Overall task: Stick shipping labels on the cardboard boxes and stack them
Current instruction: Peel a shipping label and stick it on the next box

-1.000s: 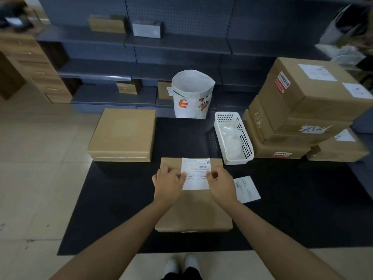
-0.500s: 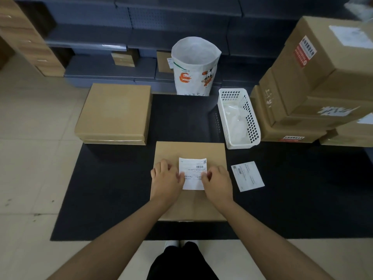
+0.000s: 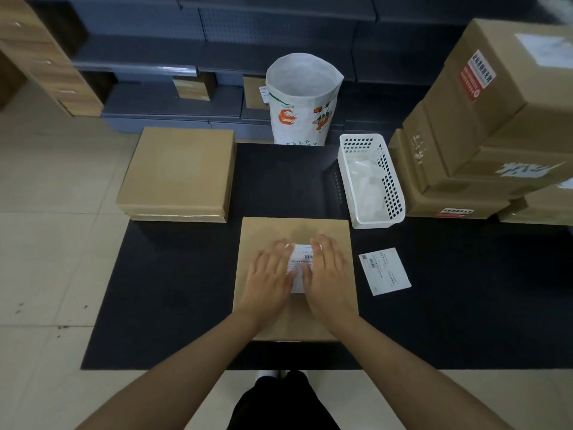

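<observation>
box: flat cardboard box (image 3: 296, 308) sits on the black mat (image 3: 173, 290), right in front of the person
label: white label (image 3: 302, 268) lies on top of the box, mostly hidden under the hands, only a strip with a barcode shows between them
left hand: left hand (image 3: 269, 282) lies flat, fingers spread, pressing on the label's left side
right hand: right hand (image 3: 330, 279) same deal, flat and spread over the label's right side
spare label: second label (image 3: 384, 271) lies on the mat just right of the box, not touching it
basket: white basket (image 3: 370, 181) behind that, with something whitish inside, can't tell what
other boxes: plain box (image 3: 178, 173) back left on the mat, stack of boxes (image 3: 483, 135) on the right, beside the basket
bag: white bag (image 3: 302, 100) stands open at the far edge
</observation>
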A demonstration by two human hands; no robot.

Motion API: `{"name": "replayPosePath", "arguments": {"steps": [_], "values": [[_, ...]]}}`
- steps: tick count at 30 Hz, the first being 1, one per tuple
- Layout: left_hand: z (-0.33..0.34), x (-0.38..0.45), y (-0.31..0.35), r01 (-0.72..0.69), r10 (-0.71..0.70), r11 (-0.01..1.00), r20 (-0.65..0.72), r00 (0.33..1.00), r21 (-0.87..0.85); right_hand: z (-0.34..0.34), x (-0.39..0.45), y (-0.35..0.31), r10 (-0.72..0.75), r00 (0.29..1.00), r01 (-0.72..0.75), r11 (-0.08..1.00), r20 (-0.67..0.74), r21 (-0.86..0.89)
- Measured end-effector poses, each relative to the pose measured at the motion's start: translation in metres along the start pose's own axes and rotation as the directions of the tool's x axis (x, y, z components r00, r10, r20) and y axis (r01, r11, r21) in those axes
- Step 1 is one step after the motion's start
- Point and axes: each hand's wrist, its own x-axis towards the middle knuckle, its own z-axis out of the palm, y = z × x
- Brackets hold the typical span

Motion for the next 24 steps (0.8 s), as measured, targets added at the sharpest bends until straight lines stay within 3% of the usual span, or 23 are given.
{"name": "replayPosePath", "arguments": {"steps": [2,5,18,21,24], "values": [[0.008,0.001,0.000,-0.116,0.105,0.989,0.116,0.988,0.092,0.006,0.003,-0.002,-0.104,0.991,0.108,0.993,0.083,-0.040],[0.023,-0.003,-0.008,-0.089,0.064,0.989,0.198,0.978,0.121,0.019,0.002,0.008,-0.115,0.974,0.135,0.987,0.194,-0.090],[0.018,-0.002,-0.006,-0.071,0.046,0.989,0.187,0.981,0.130,0.023,0.000,0.014,-0.100,0.971,0.131,0.982,0.217,-0.133],[0.008,0.002,-0.008,-0.115,0.098,0.990,0.186,0.978,0.087,0.020,0.004,0.019,-0.195,0.949,0.236,0.961,0.248,-0.147],[0.010,0.004,-0.016,-0.155,0.136,0.987,0.298,0.945,0.043,0.023,0.002,0.027,-0.246,0.924,0.300,0.941,0.293,-0.158]]}}
